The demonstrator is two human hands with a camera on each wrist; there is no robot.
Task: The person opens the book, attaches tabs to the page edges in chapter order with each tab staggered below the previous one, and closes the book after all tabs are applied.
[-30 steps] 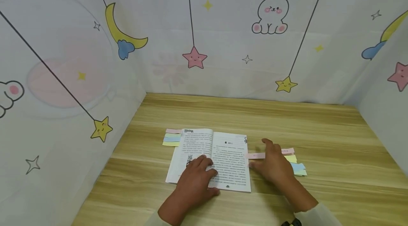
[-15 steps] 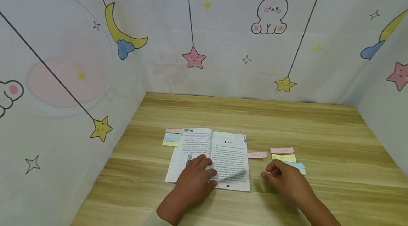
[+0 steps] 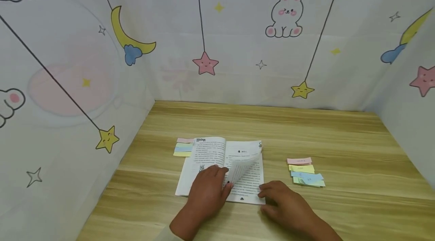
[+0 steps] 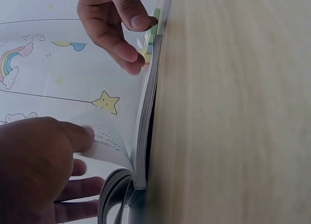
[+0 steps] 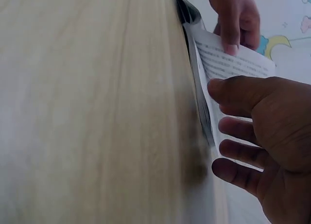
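An open book (image 3: 244, 192) lies on the table, printed text on both pages. My left hand (image 3: 208, 188) rests on its left page, fingers near the gutter. Beside its thumb one lifted page (image 3: 242, 167) curls up over the right half; in the left wrist view the thumb touches this page (image 4: 109, 141), apart from the fingers. My right hand (image 3: 285, 205) is at the book's lower right edge, fingers extended and thumb apart, holding nothing. In the right wrist view the right hand (image 5: 272, 131) has its fingers spread beside the page edges.
Pink, yellow, blue and green paper strips (image 3: 304, 173) lie to the right of the book. Similar coloured strips (image 3: 183, 147) stick out at its upper left. White printed cloth walls (image 3: 238, 86) surround the wooden table (image 3: 357, 150) at the back and sides.
The lifted page has risen higher beside my left thumb. My right hand drew back from the strips, then moved left to the book's edge. The pink strip at the book's right edge no longer shows.
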